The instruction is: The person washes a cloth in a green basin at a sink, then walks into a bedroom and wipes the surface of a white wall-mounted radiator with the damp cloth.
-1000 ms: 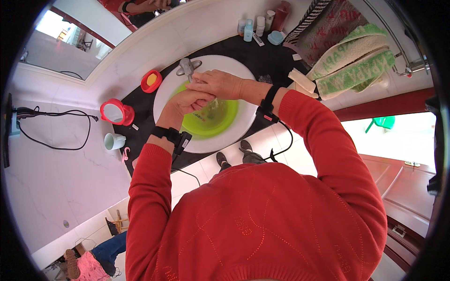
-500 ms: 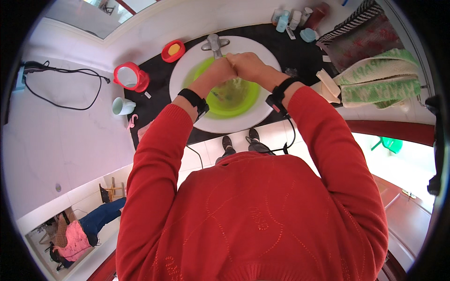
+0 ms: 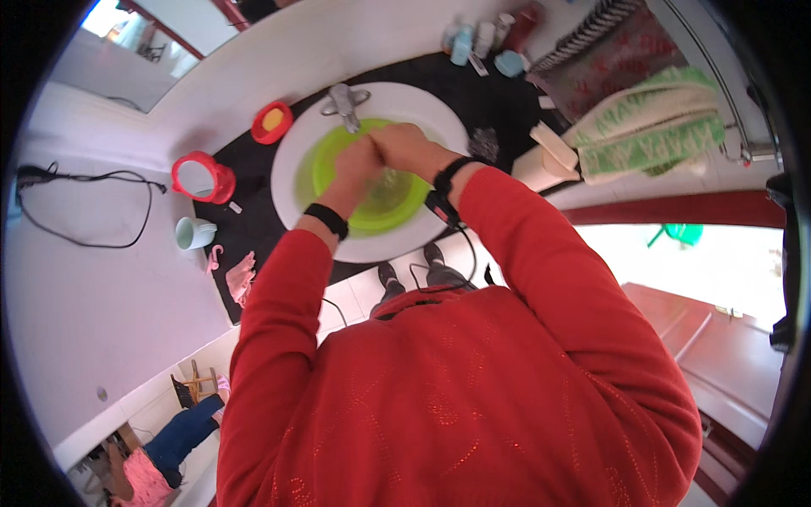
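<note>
My left hand (image 3: 360, 160) and my right hand (image 3: 407, 145) are pressed against each other, both closed, just below the faucet (image 3: 342, 108). Whatever they may hold is hidden inside the fingers. Under them is a bright green basin (image 3: 378, 225), set in the white sink (image 3: 285, 182). Water in the basin looks cloudy, with pale froth or ripples below my hands. A dark band circles each wrist.
A red soap dish (image 3: 263, 135) with yellow soap, a red round mirror (image 3: 221, 182), a pale cup (image 3: 194, 233) and a pink cloth (image 3: 241, 277) line the left. Bottles (image 3: 461, 46) and a green-white towel (image 3: 650, 144) are at right. Another person (image 3: 152, 473) is at lower left.
The whole view has shifted, so the sink appears farther left and slightly lower. My hands stay together by the faucet. More of the pink cloth shows beside my left arm.
</note>
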Tool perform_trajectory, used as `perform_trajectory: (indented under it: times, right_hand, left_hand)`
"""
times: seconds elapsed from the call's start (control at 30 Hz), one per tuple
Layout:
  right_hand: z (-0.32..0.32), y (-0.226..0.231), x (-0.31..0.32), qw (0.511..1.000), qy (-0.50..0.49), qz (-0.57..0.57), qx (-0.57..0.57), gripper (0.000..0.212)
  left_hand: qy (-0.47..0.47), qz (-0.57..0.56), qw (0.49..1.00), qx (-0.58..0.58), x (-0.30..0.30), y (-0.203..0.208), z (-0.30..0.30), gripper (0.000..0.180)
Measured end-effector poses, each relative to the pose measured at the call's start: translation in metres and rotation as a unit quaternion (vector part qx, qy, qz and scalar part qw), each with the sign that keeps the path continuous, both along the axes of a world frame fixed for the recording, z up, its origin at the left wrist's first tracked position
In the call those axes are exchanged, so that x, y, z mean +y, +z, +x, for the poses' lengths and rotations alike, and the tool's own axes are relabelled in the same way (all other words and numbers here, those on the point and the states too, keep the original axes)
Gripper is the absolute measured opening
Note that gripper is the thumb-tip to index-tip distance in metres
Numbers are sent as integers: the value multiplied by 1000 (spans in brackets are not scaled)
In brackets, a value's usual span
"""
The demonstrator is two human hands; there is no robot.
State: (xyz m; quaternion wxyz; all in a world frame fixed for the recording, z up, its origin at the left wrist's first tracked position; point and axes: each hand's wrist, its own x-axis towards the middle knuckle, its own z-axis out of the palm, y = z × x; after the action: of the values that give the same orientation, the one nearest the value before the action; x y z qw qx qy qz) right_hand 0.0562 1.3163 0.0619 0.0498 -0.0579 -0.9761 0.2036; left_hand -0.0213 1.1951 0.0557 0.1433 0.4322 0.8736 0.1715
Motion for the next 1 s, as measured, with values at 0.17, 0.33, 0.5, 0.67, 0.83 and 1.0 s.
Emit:
perform_trajectory:
  times: [0.17,0.33,0.5,0.67,0.83,1.0]
  right_hand:
    - [2,34,10,999,2,15,-29,47]
    - [32,89,16,973,82,145,161,69]
    - [46,116,17,893,196,296,275,62]
    - [29,131,20,866,247,274,338,57]
    - [14,154,15,830,288,280,387,58]
    - [11,167,14,854,303,244,345,49]
  left_hand:
    - [51,113,992,-28,-2,24,9,18]
    - [57,152,907,-389,-11,66,-10,11]
    - [-21,150,703,-695,-28,105,-12,14]
    - [-103,94,660,-738,-33,133,-7,24]
    - [-144,54,705,-692,-35,154,-16,28]
    - [-102,58,752,-648,-37,169,-8,27]
